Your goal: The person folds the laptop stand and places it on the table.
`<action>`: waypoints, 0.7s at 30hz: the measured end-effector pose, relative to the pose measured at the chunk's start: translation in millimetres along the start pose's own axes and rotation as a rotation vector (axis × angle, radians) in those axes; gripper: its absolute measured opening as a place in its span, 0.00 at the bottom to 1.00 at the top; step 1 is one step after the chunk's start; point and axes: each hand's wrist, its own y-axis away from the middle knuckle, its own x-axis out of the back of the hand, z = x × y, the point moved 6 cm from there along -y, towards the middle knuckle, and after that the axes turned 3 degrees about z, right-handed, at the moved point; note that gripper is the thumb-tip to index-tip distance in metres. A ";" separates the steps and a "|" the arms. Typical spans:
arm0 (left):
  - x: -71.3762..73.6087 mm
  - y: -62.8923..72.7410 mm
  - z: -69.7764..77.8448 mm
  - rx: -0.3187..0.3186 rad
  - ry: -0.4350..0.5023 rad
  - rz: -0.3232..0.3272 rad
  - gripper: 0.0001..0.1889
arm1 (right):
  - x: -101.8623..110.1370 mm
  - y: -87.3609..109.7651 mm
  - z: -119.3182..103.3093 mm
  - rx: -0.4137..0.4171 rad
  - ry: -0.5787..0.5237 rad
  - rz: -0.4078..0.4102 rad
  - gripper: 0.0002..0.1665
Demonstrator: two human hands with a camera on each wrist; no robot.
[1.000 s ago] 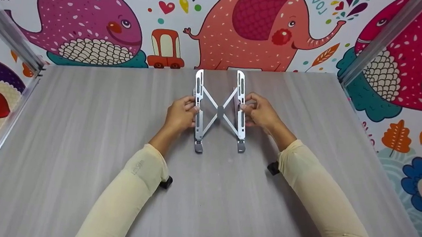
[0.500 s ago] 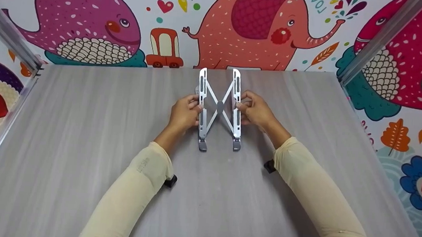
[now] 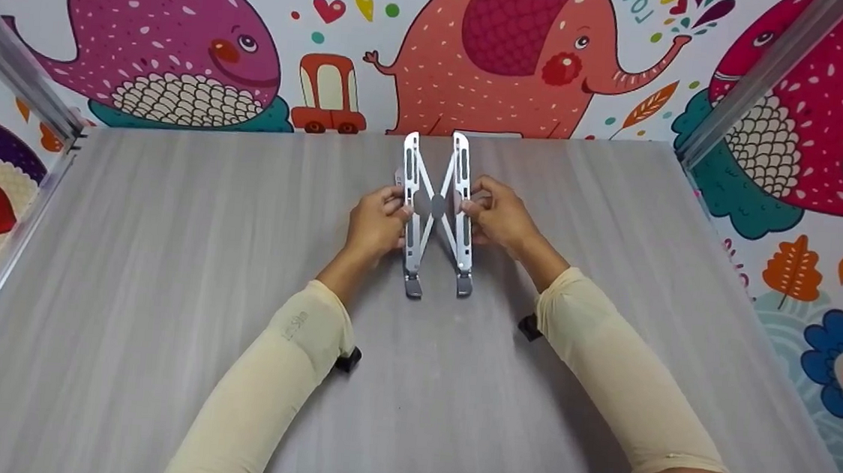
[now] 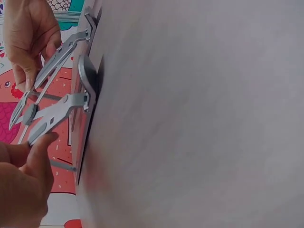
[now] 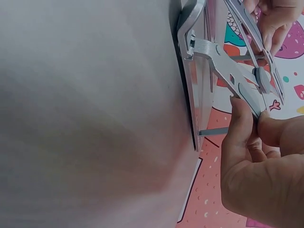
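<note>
A silver folding laptop stand (image 3: 462,187) stands on the table towards its far edge, its two long arms joined by X-shaped cross bars with a grey round hub (image 3: 437,206). My left hand (image 3: 376,224) pinches the left arm of the stand between thumb and fingers. On the other side, my right hand (image 3: 502,216) pinches the right arm the same way. Grey hooked feet (image 3: 464,284) point towards me at the near ends. In the left wrist view the upper arms of the stand (image 4: 59,114) slope up from base bars lying against the table.
The grey wood-grain table (image 3: 186,263) runs back to a wall printed with cartoon animals (image 3: 510,70). Metal frame posts (image 3: 769,76) rise at both far corners. Small black wrist-camera mounts (image 3: 348,360) sit under the cream sleeves.
Both hands have moved towards each other, bringing the stand's two arms closer together. The X of cross bars has become narrower, and both hands keep their hold.
</note>
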 end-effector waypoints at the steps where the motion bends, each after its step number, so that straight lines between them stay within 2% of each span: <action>1: -0.5 -0.3 -0.2 0.005 0.006 -0.002 0.22 | -0.7 -0.1 -0.6 0.002 0.005 0.001 0.10; 5: -2.2 -1.5 -0.4 0.016 0.023 -0.011 0.23 | -3.8 -0.9 -1.4 0.005 0.004 0.003 0.09; 12: -6.4 -2.1 2.1 0.000 0.022 -0.038 0.20 | -8.2 -1.5 -1.6 0.002 -0.013 -0.006 0.09; 21: -10.5 -3.1 3.6 -0.010 0.045 -0.030 0.21 | -12.8 -3.4 -3.1 0.003 -0.020 -0.009 0.09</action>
